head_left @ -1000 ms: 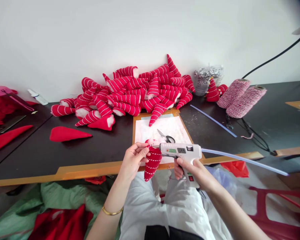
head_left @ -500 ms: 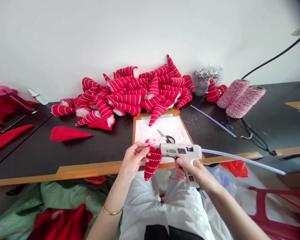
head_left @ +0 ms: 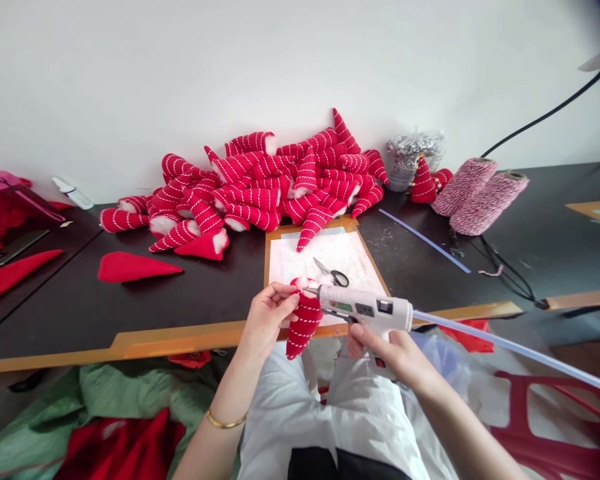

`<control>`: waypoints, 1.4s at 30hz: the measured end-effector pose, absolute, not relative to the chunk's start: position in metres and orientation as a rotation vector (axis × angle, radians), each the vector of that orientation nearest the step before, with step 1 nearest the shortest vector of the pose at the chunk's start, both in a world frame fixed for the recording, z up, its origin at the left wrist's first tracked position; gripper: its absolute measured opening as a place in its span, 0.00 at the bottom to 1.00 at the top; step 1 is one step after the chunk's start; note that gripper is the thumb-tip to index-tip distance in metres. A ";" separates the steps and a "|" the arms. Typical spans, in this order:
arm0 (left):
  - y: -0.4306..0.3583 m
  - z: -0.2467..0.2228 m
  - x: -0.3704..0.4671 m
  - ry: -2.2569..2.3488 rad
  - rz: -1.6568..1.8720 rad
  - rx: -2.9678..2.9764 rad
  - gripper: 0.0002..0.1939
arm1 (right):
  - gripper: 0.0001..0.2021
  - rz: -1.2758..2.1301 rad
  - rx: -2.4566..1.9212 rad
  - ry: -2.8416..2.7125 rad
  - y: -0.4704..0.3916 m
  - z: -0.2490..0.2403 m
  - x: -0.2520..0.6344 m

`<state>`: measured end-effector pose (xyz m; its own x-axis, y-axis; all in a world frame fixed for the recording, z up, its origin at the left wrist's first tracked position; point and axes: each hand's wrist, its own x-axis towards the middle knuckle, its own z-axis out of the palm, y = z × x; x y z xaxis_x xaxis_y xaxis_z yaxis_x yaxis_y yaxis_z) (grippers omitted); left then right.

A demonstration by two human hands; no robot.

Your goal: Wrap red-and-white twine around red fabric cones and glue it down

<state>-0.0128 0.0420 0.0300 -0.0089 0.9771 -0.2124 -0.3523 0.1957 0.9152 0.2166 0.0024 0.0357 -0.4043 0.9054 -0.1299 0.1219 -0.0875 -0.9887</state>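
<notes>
My left hand [head_left: 271,313] pinches the open rim of a stuffed red cone [head_left: 305,327] with white dashed stripes. The cone hangs point down, and white stuffing shows at its top. In my right hand [head_left: 387,347] is a white hot glue gun [head_left: 365,307], its fingers wrapped round the handle. The gun's nozzle tip lies at the cone's stuffed opening; whether it touches the fabric I cannot tell. A long clear glue stick [head_left: 510,345] sticks out of the gun's back. Scissors [head_left: 337,275] lie on a white sheet [head_left: 285,260] just behind the cone.
A heap of striped stuffed cones [head_left: 253,187] lies against the wall. Two spools of red-and-white twine [head_left: 490,203], a loose glue stick [head_left: 425,240] and black cables [head_left: 510,270] are on the right. Plain red felt cones [head_left: 135,267] lie left. Tape [head_left: 180,337] lines the table edge.
The glue gun has drawn back slightly to the right and tilted, so its nozzle shows more clearly. My left hand still holds the cone in almost the same place.
</notes>
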 end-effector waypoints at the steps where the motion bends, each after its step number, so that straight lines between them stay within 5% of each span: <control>1: 0.042 0.030 -0.013 1.074 1.236 0.776 0.23 | 0.27 1.537 -1.144 -1.554 0.002 0.036 0.214; 32: 0.043 0.030 -0.014 1.073 1.282 0.773 0.20 | 0.13 1.354 -1.173 -1.718 0.017 0.060 0.225; 42: 0.046 0.026 -0.015 1.075 1.277 0.803 0.19 | 0.22 1.368 -1.179 -1.537 0.008 0.047 0.218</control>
<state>-0.0147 0.0460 0.0260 -0.0380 0.9838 -0.1753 -0.3403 0.1522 0.9279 0.2180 0.0076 0.0471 -0.2933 0.9551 -0.0418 0.1518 0.0034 -0.9884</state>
